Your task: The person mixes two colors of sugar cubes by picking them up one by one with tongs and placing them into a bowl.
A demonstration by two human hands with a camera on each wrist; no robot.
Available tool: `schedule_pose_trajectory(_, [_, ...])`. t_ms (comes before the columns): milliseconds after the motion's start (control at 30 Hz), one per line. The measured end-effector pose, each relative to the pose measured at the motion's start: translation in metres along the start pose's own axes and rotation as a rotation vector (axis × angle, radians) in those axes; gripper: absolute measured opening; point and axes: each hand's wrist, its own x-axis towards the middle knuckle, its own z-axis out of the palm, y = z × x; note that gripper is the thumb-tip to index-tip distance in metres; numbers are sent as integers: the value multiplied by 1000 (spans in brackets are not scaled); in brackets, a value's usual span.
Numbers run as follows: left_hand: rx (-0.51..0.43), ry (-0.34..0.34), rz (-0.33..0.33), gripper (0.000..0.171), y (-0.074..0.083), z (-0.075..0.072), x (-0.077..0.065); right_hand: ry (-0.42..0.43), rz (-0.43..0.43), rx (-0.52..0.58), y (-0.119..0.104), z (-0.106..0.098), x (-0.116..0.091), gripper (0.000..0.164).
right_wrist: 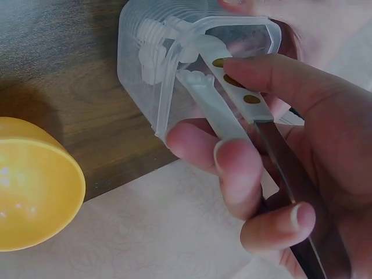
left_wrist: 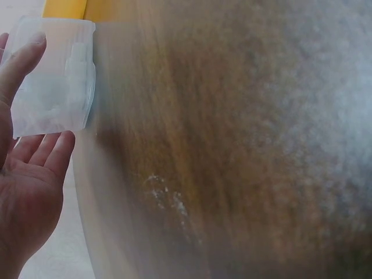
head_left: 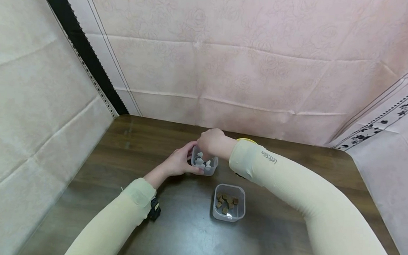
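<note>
My left hand [head_left: 177,163] holds a small clear plastic container [head_left: 207,171], thumb on one side and fingers on the other. Several small white pieces [head_left: 200,161] lie inside it. From above, my right hand [head_left: 211,142] reaches over the container's opening. It grips a pair of tongs [right_wrist: 220,110] with white tips and dark handles, seen in the right wrist view. One tip has oval holes. Both tips point into the container, close to the white pieces, and stand a little apart. The tongs are hidden behind the right hand in the head view.
A second clear container [head_left: 242,213] with several brown cubes [head_left: 226,202] stands nearer on the dark wooden table [head_left: 141,240]. A yellow bowl [right_wrist: 40,192] sits right of the held container, mostly behind the right forearm in the head view. Pale cloth hangs around the table's back and sides.
</note>
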Motion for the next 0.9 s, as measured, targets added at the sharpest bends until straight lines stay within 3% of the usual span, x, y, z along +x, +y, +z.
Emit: schedule_pose_trajectory(900, [-14,11,-16,98,-1,0,-2,79,-38,94,12,7,-5,34])
